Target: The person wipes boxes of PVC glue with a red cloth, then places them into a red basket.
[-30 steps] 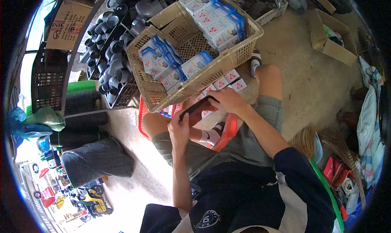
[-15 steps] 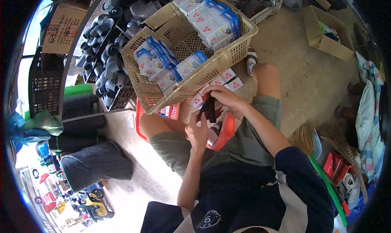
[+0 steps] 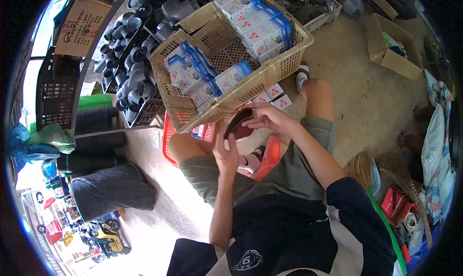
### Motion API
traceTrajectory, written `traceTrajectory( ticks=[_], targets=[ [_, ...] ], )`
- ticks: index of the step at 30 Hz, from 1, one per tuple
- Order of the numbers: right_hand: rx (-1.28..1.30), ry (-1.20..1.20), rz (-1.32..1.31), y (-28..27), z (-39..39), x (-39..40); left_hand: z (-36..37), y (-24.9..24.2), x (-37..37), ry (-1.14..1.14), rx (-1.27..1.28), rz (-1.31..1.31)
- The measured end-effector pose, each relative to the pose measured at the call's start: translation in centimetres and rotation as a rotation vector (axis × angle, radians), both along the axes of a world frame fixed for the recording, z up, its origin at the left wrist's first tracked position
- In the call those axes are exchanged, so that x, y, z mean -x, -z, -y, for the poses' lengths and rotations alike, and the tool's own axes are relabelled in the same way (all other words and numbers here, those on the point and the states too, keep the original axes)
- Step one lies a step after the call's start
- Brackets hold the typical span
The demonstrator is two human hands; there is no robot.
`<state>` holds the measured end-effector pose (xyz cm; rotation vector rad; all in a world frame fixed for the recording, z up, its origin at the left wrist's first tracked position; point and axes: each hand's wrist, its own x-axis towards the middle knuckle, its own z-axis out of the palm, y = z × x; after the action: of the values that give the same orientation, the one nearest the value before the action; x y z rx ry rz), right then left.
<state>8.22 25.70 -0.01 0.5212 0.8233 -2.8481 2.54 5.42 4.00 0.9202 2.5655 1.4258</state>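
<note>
A dark, flexible, wallet-like item point(image 3: 238, 123) with a reddish-brown side is bent into a curve between my hands, just below the near rim of the beige crate. My left hand point(image 3: 225, 151) grips its lower left end, thumb along the edge. My right hand point(image 3: 271, 118) has its fingers on the right end. Its exact kind is not clear. The beige plastic crate point(image 3: 236, 98) holds several blue-and-white boxes point(image 3: 267, 37). Several small white boxes point(image 3: 282, 102) lie beyond my right hand, beside the crate.
A red basket point(image 3: 170, 138) stands beside my knee, partly under the crate. Grey pipe fittings point(image 3: 132, 68) fill racks at upper left. Rolled dark mesh point(image 3: 115, 191) lies left. An open cardboard box point(image 3: 398, 59) sits at upper right, with a broom point(image 3: 359, 169) at right.
The dark item has turned and bent from hanging strips into a curved shape showing its reddish-brown side. My right fingers have spread along it. The view has shifted slightly.
</note>
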Motion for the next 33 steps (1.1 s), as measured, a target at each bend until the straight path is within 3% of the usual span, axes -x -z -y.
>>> traceTrajectory(
  ticks=[2,3,5,6,10,13,16,20,23,25,29,33],
  targets=[
    [-0.369,-0.198,-0.096,-0.3,-1.0,0.0,0.9,-2.3,0.7,-0.026,-0.008,0.258],
    [-0.554,-0.292,-0.146,-0.4,-1.4,0.3,1.0,-3.3,1.2,-0.003,-0.036,0.195],
    [-0.799,-0.252,-0.270,-0.5,-0.6,0.4,1.5,-4.8,2.1,0.042,-0.082,0.075],
    [-0.917,-0.231,-0.329,-0.4,0.2,0.2,1.8,-5.5,2.8,0.082,-0.072,0.135],
    [-0.573,-0.397,-0.303,-0.3,2.6,0.1,0.9,-7.0,3.9,0.037,-0.159,0.471],
    [-0.435,-0.432,-0.200,-1.8,2.2,-0.1,1.1,-4.5,3.5,0.085,-0.539,0.868],
    [-0.374,-0.383,-0.097,-3.1,1.4,-0.2,1.8,-1.9,1.6,0.077,-0.522,1.046],
    [-0.508,-0.273,-0.160,-2.0,1.7,-0.2,3.9,1.3,0.5,0.170,-0.537,1.473],
    [-0.606,-0.258,-0.199,-1.6,1.3,-0.3,4.3,2.5,1.1,0.193,-0.498,1.646],
    [-0.553,-0.261,-0.187,-1.4,0.8,-0.2,3.8,1.8,0.9,0.116,-0.464,1.445],
    [-0.704,-0.217,-0.115,-0.7,0.9,-0.3,3.2,0.8,1.5,0.068,-0.335,1.148],
    [-0.679,-0.236,-0.142,-1.1,0.7,-0.2,2.7,0.2,1.5,-0.008,-0.394,0.974]
  ],
)
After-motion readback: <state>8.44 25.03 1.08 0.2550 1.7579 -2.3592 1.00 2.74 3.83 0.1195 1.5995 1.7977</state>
